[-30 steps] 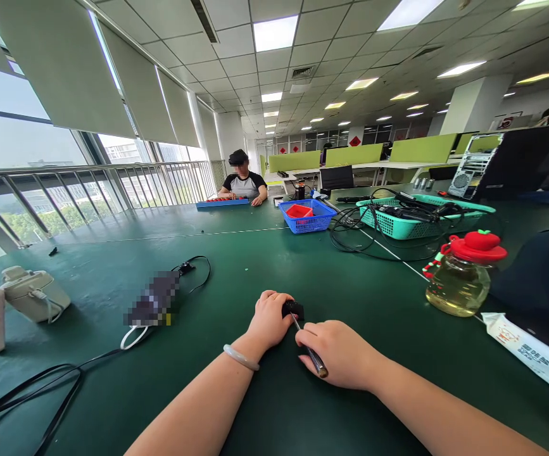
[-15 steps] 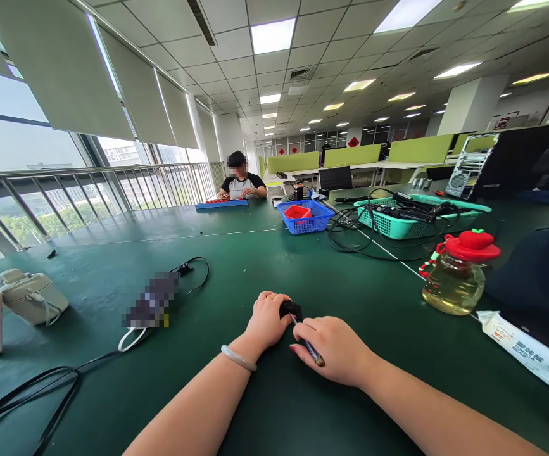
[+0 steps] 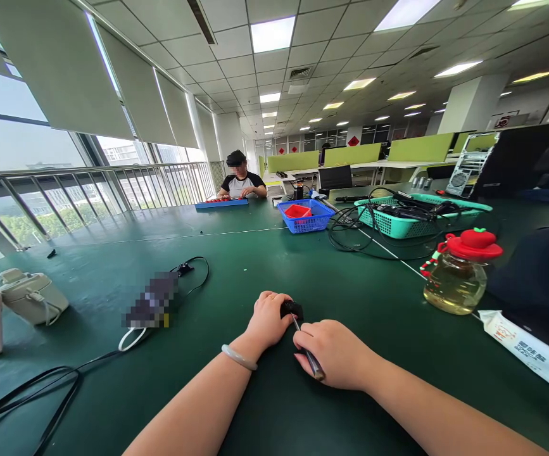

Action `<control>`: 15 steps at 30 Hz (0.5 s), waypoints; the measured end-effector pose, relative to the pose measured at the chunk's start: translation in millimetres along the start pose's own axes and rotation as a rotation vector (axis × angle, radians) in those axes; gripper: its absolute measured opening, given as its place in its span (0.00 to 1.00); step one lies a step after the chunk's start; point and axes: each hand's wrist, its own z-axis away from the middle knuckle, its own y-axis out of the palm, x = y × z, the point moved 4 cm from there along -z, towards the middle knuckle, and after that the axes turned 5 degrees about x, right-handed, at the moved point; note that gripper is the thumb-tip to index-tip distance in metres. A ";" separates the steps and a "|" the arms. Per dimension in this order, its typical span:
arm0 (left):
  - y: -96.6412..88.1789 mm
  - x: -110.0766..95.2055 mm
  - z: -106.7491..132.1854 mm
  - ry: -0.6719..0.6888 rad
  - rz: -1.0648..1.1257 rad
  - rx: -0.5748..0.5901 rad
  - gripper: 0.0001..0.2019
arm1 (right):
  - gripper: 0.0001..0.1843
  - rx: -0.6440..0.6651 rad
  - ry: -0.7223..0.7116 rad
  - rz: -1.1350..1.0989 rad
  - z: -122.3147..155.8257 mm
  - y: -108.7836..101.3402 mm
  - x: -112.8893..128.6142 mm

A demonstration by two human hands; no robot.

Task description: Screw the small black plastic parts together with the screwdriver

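My left hand [image 3: 268, 318] is closed round a small black part [image 3: 292, 309] on the green tabletop. The part's exact kind I cannot make out, as my fingers cover much of it. In my right hand [image 3: 334, 351] is a screwdriver [image 3: 315, 365], its dark handle pointing back towards me. The thin metal shaft reaches forward to the near side of the black part, and its tip seems to touch there. A pale bangle circles my left wrist.
Right of my hands stand a red-lidded glass bottle [image 3: 457, 278] and a white packet [image 3: 530, 354]. Ahead are a blue basket [image 3: 315, 221] and a green basket [image 3: 383, 226] with black cables. A blurred device [image 3: 153, 301] lies left. Across the table sits another person [image 3: 242, 180].
My right hand has shifted slightly and turned, so the screwdriver points more directly forward. My left hand and the black part have barely moved.
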 end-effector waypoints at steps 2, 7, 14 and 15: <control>0.1 0.0 0.0 0.002 -0.001 -0.003 0.15 | 0.06 0.087 -0.013 0.001 -0.1 3.6 -0.1; 0.1 0.1 0.1 0.002 -0.006 -0.003 0.15 | 0.06 0.124 -0.002 -0.043 0.5 3.9 -0.6; -1.8 -1.2 1.4 0.002 -0.022 0.009 0.16 | 0.06 -0.044 0.041 -0.080 0.5 -3.3 -0.8; -1.8 -1.2 1.5 0.002 -0.020 0.010 0.16 | 0.06 -0.061 0.046 -0.078 0.5 -3.5 -1.4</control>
